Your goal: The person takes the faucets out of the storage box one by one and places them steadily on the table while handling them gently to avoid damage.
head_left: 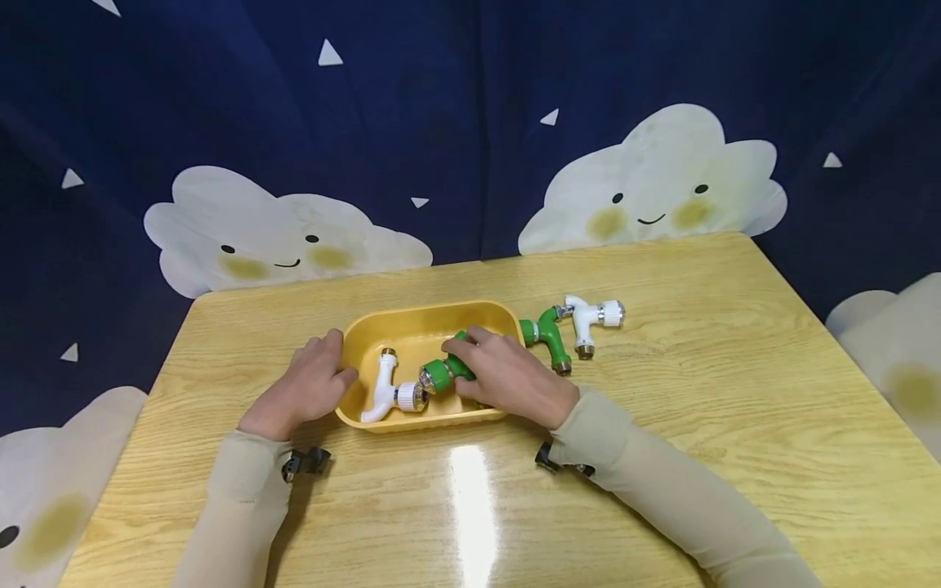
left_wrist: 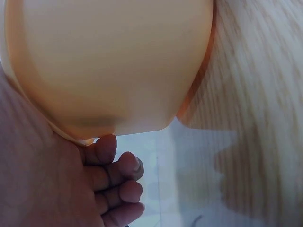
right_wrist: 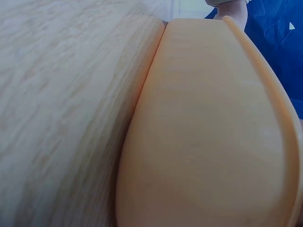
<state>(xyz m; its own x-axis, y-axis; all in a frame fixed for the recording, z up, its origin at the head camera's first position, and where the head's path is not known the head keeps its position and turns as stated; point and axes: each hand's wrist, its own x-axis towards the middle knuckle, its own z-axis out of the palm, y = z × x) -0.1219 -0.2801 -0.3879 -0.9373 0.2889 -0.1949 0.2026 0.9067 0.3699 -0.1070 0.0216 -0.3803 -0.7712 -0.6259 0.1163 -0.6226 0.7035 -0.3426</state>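
Observation:
A yellow plastic tub [head_left: 412, 324] stands on the table. My left hand [head_left: 310, 382] holds its left rim, thumb over the edge; in the left wrist view the curled fingers [left_wrist: 128, 165] sit just past the tub's end. Inside on the left lies a white tap [head_left: 384, 388] with a ribbed knob and brass thread. With its fingers curled, my right hand [head_left: 510, 380] grips a green tap [head_left: 439, 375] inside the tub, the green-and-chrome knob toward the white one. Fingers and palm hide the rest of this tap. Only the tub's outer wall [right_wrist: 203, 118] fills the right wrist view.
Just right of the tub, another green tap [head_left: 551, 333] lies on the wooden table [head_left: 706, 367]. Touching its knob side is a second white tap [head_left: 584, 320]. A dark blue curtain [head_left: 456, 98] with cloud faces hangs behind the table's far edge.

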